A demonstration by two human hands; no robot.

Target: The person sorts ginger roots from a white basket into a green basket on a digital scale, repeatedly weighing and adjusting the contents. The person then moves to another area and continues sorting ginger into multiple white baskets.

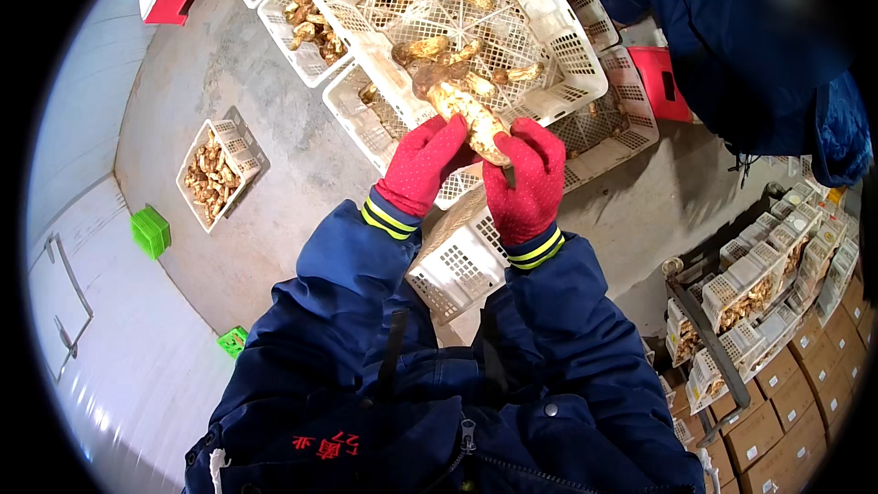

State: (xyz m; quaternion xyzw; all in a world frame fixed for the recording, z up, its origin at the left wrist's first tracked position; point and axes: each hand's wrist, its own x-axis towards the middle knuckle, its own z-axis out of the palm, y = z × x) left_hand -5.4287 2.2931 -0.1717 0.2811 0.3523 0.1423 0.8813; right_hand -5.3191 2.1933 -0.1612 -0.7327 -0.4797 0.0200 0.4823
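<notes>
A large mushroom (pixel 466 106) with a brown cap and a thick, patchy pale stem is held over the near edge of a white plastic crate (pixel 573 68). My left hand (pixel 424 165), in a red dotted glove, grips the stem from the left. My right hand (pixel 527 178), gloved alike, pinches its lower end. A thin dark strip shows between the right fingers; what it is I cannot tell. Several smaller mushrooms (pixel 429 48) lie spread on the crate's mesh bottom, beyond my hands.
More white crates (pixel 309 58) of mushrooms stand around this one. Below my hands is a tilted crate (pixel 459 267). A mushroom-filled crate (pixel 212 175) sits on the floor at left. Another person in blue clothing (pixel 741 48) is at upper right. Cartons (pixel 782 384) and loaded crates are stacked at right.
</notes>
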